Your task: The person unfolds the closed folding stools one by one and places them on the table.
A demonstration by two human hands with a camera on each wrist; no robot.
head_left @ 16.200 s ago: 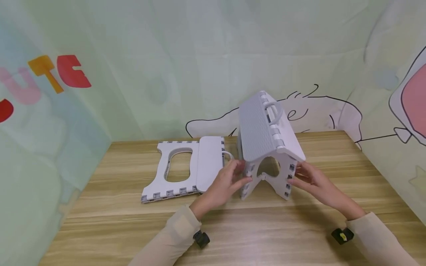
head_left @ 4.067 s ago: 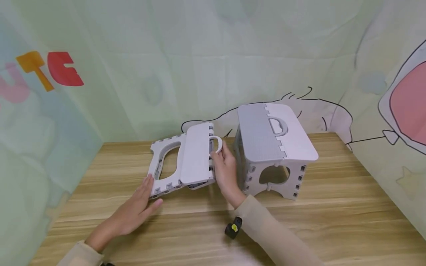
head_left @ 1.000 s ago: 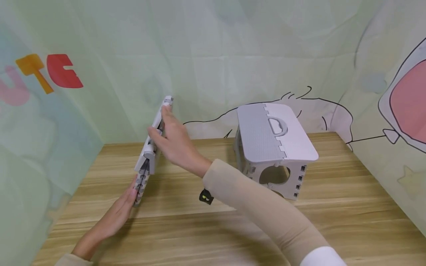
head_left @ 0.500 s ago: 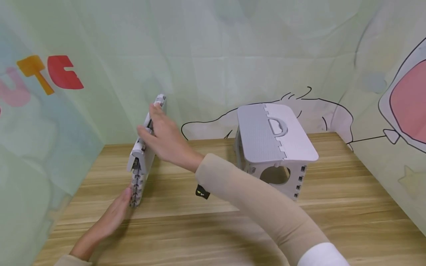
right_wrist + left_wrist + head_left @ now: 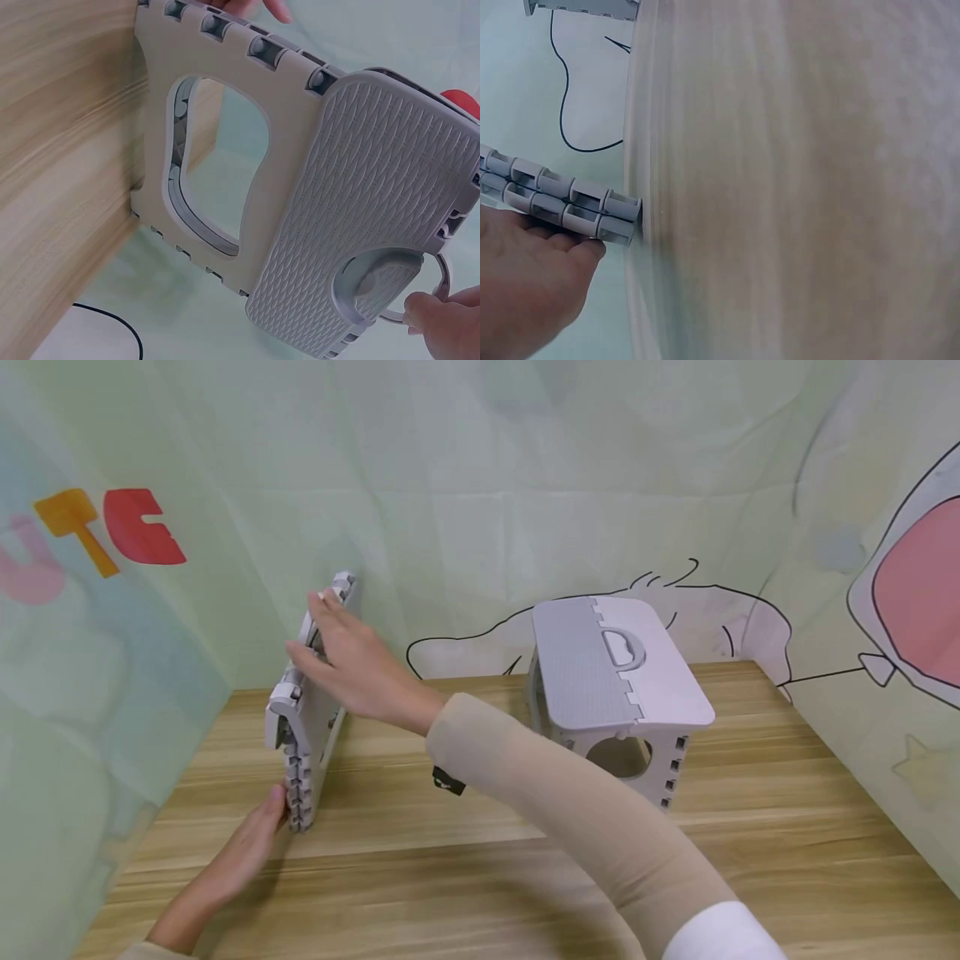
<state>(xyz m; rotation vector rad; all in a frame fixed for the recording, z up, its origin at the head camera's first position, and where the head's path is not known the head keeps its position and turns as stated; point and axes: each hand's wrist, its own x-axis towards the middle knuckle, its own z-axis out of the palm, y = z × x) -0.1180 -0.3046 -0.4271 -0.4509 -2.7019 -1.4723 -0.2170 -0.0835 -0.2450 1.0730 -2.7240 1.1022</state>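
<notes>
A folded grey-and-white folding stool [image 5: 330,714] stands on edge at the table's left, feet down, nearly upright and seen edge-on. Up at its top, my right hand [image 5: 360,668] grips it. In the right wrist view, fingertips of that right hand [image 5: 450,322] are at the carrying handle [image 5: 444,277], beside the textured half of the seat [image 5: 337,195]. My left hand [image 5: 243,852] touches the lower legs from the left with its fingers extended; part of it is hidden behind the stool. The left wrist view has this left hand [image 5: 532,277] against the hinged leg edge [image 5: 562,199].
A second folding stool [image 5: 581,668], unfolded with its seat flat, stands at the right of the wooden table [image 5: 420,893]. A printed cloth backdrop [image 5: 450,527] hangs close behind and on both sides. My right forearm [image 5: 570,810] crosses in front of the unfolded stool.
Earlier the right-hand stool's seat was peaked; it became flat. The folded stool was lifted from lying on the table onto its feet, and over the last second both hands moved it left and more upright.
</notes>
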